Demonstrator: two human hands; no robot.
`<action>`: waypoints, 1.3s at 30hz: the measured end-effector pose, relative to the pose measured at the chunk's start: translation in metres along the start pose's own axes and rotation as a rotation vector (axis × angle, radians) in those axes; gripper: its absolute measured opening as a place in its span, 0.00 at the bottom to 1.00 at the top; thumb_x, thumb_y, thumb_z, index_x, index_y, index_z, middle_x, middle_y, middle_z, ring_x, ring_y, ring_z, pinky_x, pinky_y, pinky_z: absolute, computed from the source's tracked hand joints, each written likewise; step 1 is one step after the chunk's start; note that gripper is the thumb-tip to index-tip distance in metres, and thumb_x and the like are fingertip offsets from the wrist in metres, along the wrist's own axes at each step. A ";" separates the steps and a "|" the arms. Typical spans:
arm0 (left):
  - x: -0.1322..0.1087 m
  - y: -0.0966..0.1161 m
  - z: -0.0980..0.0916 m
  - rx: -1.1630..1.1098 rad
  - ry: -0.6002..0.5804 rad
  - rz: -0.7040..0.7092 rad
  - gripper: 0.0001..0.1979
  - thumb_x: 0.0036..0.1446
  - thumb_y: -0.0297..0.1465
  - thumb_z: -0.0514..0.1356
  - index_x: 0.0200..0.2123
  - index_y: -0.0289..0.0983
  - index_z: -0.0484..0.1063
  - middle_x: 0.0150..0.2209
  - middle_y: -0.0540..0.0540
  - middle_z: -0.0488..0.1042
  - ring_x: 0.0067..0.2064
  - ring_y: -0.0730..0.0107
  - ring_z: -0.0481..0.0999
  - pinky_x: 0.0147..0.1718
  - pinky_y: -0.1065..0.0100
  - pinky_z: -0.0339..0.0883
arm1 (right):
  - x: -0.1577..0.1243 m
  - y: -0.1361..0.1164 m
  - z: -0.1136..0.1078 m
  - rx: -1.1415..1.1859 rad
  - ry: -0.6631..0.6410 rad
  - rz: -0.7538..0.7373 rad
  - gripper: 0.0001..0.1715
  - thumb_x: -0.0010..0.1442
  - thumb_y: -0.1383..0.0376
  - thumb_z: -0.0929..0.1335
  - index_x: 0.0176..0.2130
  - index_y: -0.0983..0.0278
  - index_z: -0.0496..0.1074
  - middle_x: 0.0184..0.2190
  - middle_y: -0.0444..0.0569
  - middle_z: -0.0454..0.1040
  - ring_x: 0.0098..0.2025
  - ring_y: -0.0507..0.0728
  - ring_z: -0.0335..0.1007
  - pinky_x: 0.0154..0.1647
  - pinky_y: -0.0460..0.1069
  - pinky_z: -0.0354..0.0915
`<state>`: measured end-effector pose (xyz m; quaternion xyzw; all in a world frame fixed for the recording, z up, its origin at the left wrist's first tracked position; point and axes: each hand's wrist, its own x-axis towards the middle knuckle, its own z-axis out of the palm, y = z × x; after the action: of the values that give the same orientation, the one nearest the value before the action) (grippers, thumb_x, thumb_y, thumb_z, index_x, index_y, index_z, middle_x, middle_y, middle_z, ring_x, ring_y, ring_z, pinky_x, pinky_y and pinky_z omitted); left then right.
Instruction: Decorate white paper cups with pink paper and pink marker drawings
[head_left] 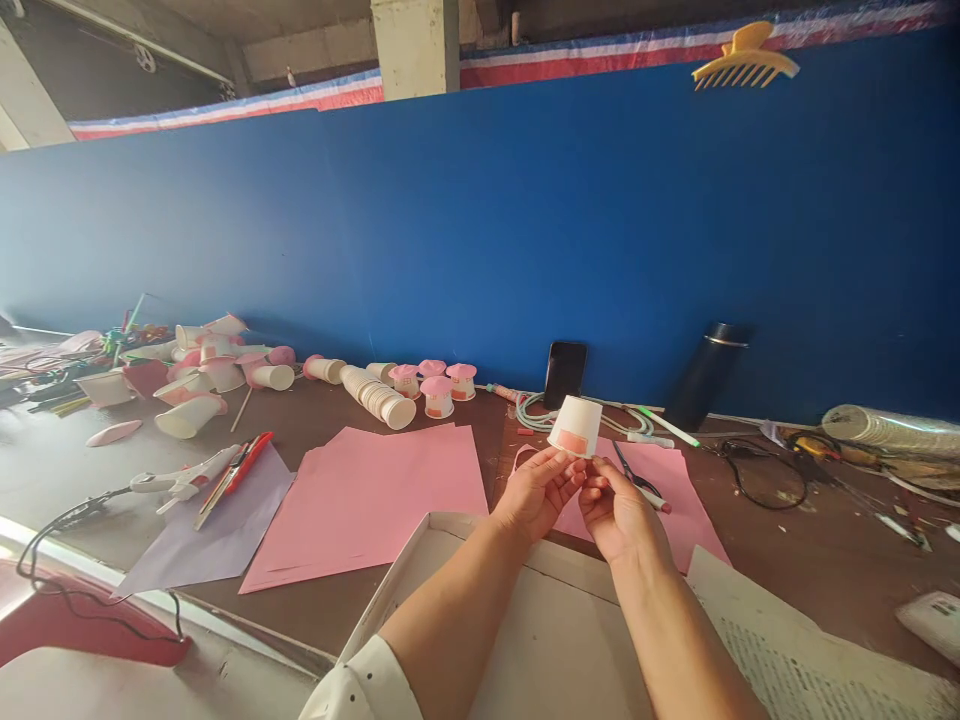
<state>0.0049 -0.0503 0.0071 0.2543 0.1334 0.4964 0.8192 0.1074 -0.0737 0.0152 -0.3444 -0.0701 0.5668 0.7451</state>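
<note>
A white paper cup (581,416), turned upside down, is held up in front of me with a pink-orange paper rectangle on its side near the rim. My left hand (541,490) grips the cup's lower edge from the left, its fingers curled. From the right, my right hand (619,505) pinches the same edge with thumb and fingertips. Behind my hands lie scissors (639,478) on a pink sheet (679,490). Left of the cup stand several small paper-cup houses (437,397) with pink roofs, beside a nested stack of cups (375,395).
A pile of cups (187,415) lies at the left, near a glue gun (184,478) and a red utility knife (234,475). Pink paper (375,500) covers the middle. A phone (565,372) and black bottle (706,378) lean against the blue partition (480,230). A shallow white box (555,640) sits under my forearms.
</note>
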 end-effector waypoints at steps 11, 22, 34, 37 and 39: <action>0.002 -0.001 -0.001 0.038 0.009 -0.007 0.11 0.48 0.30 0.68 0.34 0.29 0.74 0.30 0.47 0.73 0.33 0.79 0.73 0.40 0.76 0.67 | -0.004 0.004 0.005 -0.070 0.031 -0.042 0.22 0.39 0.73 0.75 0.34 0.64 0.66 0.26 0.39 0.71 0.20 0.42 0.63 0.17 0.35 0.61; 0.003 0.002 0.001 -0.058 0.139 0.074 0.08 0.48 0.27 0.68 0.31 0.31 0.73 0.29 0.46 0.74 0.34 0.77 0.75 0.39 0.75 0.69 | -0.005 0.008 0.002 -0.247 0.160 -0.138 0.22 0.41 0.66 0.74 0.39 0.63 0.69 0.30 0.44 0.75 0.21 0.44 0.63 0.18 0.39 0.62; 0.006 0.001 0.000 -0.083 0.184 0.094 0.06 0.48 0.25 0.65 0.32 0.30 0.73 0.30 0.46 0.74 0.32 0.76 0.74 0.37 0.74 0.69 | -0.028 -0.003 0.007 -1.121 -0.066 -0.847 0.29 0.59 0.47 0.64 0.48 0.65 0.74 0.23 0.46 0.72 0.24 0.52 0.67 0.28 0.48 0.65; 0.006 -0.001 0.000 -0.058 0.179 0.091 0.07 0.49 0.25 0.65 0.33 0.30 0.73 0.29 0.46 0.74 0.32 0.76 0.74 0.38 0.73 0.69 | -0.024 -0.002 0.004 -1.149 -0.066 -0.884 0.26 0.59 0.49 0.65 0.47 0.64 0.73 0.29 0.49 0.75 0.27 0.53 0.70 0.30 0.49 0.67; 0.007 -0.002 0.000 -0.049 0.177 0.088 0.06 0.49 0.26 0.64 0.32 0.30 0.73 0.28 0.45 0.73 0.32 0.75 0.74 0.38 0.73 0.68 | -0.022 -0.002 0.003 -1.158 -0.048 -0.886 0.24 0.59 0.50 0.66 0.47 0.63 0.73 0.31 0.50 0.76 0.27 0.53 0.70 0.31 0.49 0.68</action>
<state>0.0099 -0.0449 0.0060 0.1952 0.1817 0.5556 0.7875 0.1000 -0.0926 0.0249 -0.6102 -0.5078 0.0916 0.6011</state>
